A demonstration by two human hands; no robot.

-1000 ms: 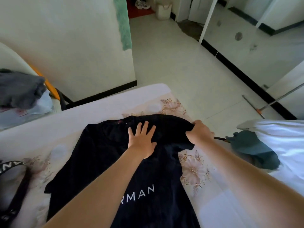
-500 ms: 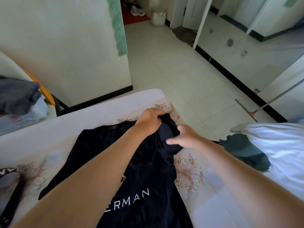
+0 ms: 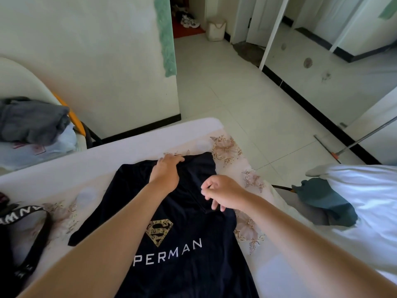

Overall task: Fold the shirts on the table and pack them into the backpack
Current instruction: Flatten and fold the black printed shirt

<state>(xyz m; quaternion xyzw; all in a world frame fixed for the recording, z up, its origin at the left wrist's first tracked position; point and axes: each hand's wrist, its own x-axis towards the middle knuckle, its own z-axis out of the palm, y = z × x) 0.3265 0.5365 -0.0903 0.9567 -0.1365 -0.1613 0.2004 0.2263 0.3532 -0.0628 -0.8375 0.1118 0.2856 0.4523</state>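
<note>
A black shirt [image 3: 184, 239] with a gold emblem and white lettering lies face up on the table [image 3: 133, 143], which wears a floral cloth. Its right sleeve is folded inward over the body. My left hand [image 3: 166, 172] lies at the shirt's far edge by the collar, its fingers curled onto the fabric. Just above the folded sleeve my right hand [image 3: 223, 194] hovers with loosely curled fingers that hold nothing. The black backpack [image 3: 8, 250], with white letters on its strap [image 3: 21, 214], shows at the left edge, mostly cut off.
A teal garment [image 3: 326, 201] lies on white bedding [image 3: 369, 190] to the right. Grey clothes [image 3: 32, 119] are piled on a chair at the left. Beyond the table is tiled floor, with a mop pole [image 3: 365, 138] leaning at the right.
The right sleeve has been folded in over the shirt. My right hand let go of it and pulled back. My left hand moved from the shirt's chest to its far edge.
</note>
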